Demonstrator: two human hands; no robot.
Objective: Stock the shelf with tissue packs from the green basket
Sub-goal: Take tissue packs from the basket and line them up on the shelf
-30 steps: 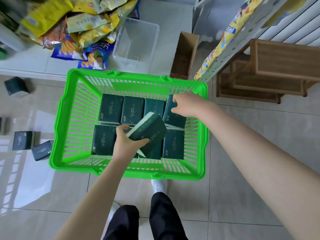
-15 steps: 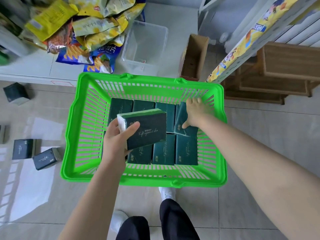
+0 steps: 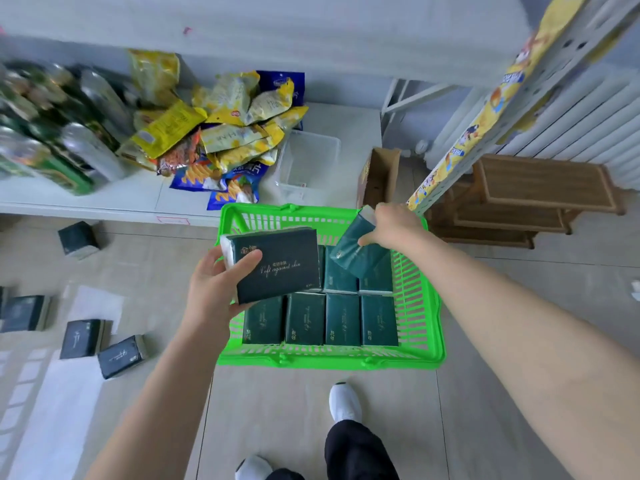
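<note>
Each hand grips a dark tissue pack above the green basket (image 3: 420,306) on the floor: the left hand (image 3: 214,289) holds one pack (image 3: 277,263) flat, the right hand (image 3: 391,226) pinches a tilted pack (image 3: 356,254). More packs (image 3: 322,318) lie in rows inside the basket.

Green slatted plastic basket (image 3: 329,362) open on top, dark green tissue packs (image 3: 343,320) lining its floor; low white shelf (image 3: 173,199) behind: heaped yellow and blue snack bags (image 3: 228,133) and clear plastic tub (image 3: 308,161) crowd it, front strip bare; brown cardboard box (image 3: 379,178) at right end.
</note>
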